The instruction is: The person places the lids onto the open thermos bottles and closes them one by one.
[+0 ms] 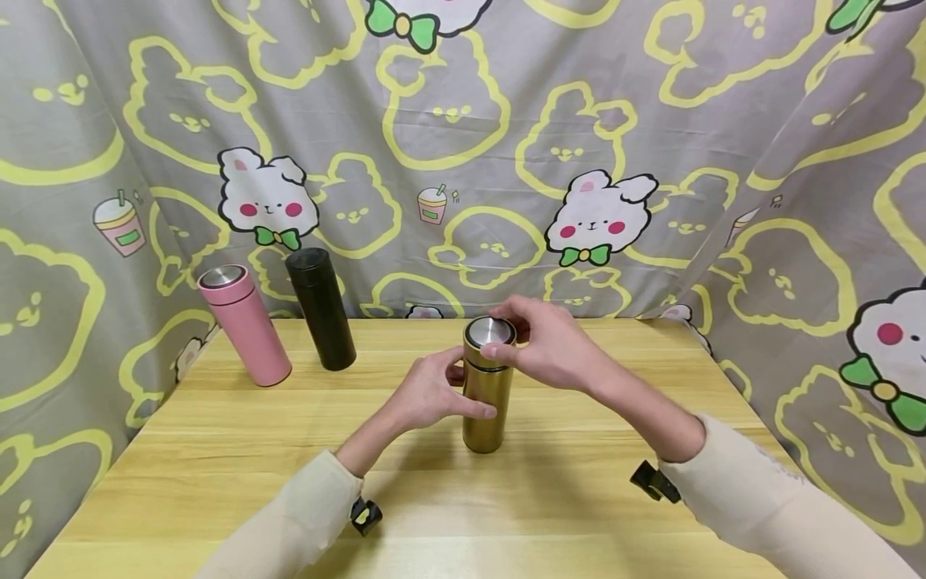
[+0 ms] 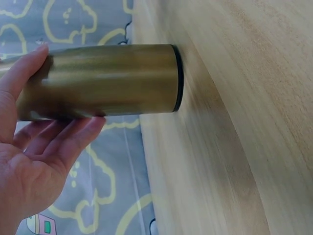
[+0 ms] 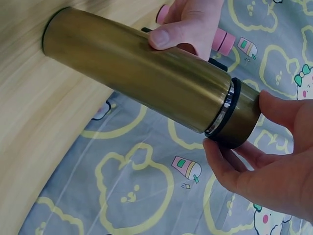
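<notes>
A gold thermos flask (image 1: 483,434) stands upright in the middle of the table, with a gold lid (image 1: 490,330) that has a silver disc on top. My left hand (image 1: 427,392) grips the flask's body, thumb on the near side and fingers on the far side. Around the lid, the thumb and fingers of my right hand (image 1: 553,346) hold it from the right. In the right wrist view a shiny silver band (image 3: 221,110) shows between body and lid. The flask's dark base rim (image 2: 178,78) is right at the tabletop in the left wrist view.
At the back left stand a pink thermos (image 1: 249,334) with a silver-topped lid and a black thermos (image 1: 323,314) beside it. A patterned grey curtain (image 1: 463,265) hangs behind and along both sides of the wooden table (image 1: 217,450).
</notes>
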A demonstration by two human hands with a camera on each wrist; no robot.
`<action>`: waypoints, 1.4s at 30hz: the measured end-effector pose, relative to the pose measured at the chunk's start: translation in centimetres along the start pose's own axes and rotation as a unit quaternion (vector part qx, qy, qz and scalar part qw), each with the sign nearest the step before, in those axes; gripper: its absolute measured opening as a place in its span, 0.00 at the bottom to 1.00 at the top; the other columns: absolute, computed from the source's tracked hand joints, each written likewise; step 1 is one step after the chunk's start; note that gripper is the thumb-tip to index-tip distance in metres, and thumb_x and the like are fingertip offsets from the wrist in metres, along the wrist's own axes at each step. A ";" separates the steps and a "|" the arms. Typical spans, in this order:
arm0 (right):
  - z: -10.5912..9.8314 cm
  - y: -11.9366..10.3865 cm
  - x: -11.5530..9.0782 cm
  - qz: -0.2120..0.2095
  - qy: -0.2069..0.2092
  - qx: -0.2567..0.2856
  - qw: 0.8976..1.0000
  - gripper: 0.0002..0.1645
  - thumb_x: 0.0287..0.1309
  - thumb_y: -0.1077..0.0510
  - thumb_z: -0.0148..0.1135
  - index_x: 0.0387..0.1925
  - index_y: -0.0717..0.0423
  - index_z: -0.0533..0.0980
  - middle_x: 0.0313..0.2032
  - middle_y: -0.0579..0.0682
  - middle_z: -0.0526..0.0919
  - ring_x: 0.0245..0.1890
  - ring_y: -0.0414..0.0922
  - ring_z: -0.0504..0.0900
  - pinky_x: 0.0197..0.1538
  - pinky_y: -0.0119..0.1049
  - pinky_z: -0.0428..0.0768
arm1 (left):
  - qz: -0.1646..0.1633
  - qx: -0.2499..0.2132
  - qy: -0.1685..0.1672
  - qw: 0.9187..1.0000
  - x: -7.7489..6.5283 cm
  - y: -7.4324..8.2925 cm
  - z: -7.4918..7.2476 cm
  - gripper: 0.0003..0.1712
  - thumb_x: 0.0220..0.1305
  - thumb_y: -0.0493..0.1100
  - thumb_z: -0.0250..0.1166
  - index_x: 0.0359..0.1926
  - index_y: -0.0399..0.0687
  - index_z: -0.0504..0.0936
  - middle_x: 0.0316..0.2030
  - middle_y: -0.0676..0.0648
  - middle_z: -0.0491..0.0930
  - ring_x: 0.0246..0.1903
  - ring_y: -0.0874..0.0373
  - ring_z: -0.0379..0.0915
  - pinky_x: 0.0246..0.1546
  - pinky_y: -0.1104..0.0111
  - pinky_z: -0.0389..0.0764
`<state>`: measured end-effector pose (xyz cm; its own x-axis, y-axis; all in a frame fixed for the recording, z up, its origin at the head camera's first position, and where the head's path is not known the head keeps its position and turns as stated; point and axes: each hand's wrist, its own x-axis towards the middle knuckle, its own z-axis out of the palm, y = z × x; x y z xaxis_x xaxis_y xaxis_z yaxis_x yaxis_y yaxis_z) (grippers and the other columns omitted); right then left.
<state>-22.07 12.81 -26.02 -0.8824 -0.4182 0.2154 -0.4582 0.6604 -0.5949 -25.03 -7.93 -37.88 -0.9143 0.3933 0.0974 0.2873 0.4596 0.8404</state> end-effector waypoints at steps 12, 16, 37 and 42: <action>0.1 -0.1 -0.1 0.013 0.014 -0.020 1.000 0.29 0.55 0.47 0.76 0.54 0.56 0.76 0.41 0.49 0.84 0.40 0.45 0.81 0.44 0.40 0.79 | -0.003 0.000 -0.002 1.000 0.0 0.0 0.0 0.43 0.37 0.61 0.85 0.58 0.71 0.78 0.52 0.59 0.84 0.49 0.61 0.84 0.51 0.61 0.83; -0.2 -0.2 0.0 0.020 -0.020 -0.032 0.999 0.40 0.56 0.43 0.75 0.63 0.57 0.71 0.47 0.51 0.83 0.48 0.48 0.82 0.51 0.45 0.80 | -0.002 0.004 -0.007 1.000 0.0 0.0 -0.1 0.43 0.38 0.61 0.85 0.58 0.71 0.77 0.53 0.59 0.84 0.50 0.60 0.84 0.52 0.60 0.83; -0.6 -0.1 0.5 -0.037 -0.069 -0.036 0.996 0.33 0.58 0.62 0.71 0.65 0.56 0.74 0.58 0.55 0.80 0.59 0.54 0.76 0.63 0.57 0.73 | 0.001 0.013 -0.007 1.000 0.1 -0.1 0.0 0.43 0.38 0.61 0.85 0.59 0.71 0.77 0.53 0.59 0.84 0.49 0.61 0.84 0.51 0.60 0.83; -0.8 -0.1 0.5 -0.036 -0.084 -0.039 0.995 0.33 0.61 0.63 0.68 0.67 0.54 0.72 0.61 0.56 0.78 0.61 0.54 0.75 0.65 0.58 0.71 | 0.000 0.011 -0.007 1.000 0.1 0.0 -0.1 0.42 0.39 0.60 0.85 0.58 0.70 0.78 0.52 0.59 0.84 0.49 0.61 0.84 0.51 0.60 0.83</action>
<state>-22.53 13.02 -25.25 -0.8195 -0.5605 0.1191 -0.5325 0.6683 -0.5195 -25.15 -7.98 -37.82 -0.9100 0.4047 0.0903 0.2941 0.4764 0.8286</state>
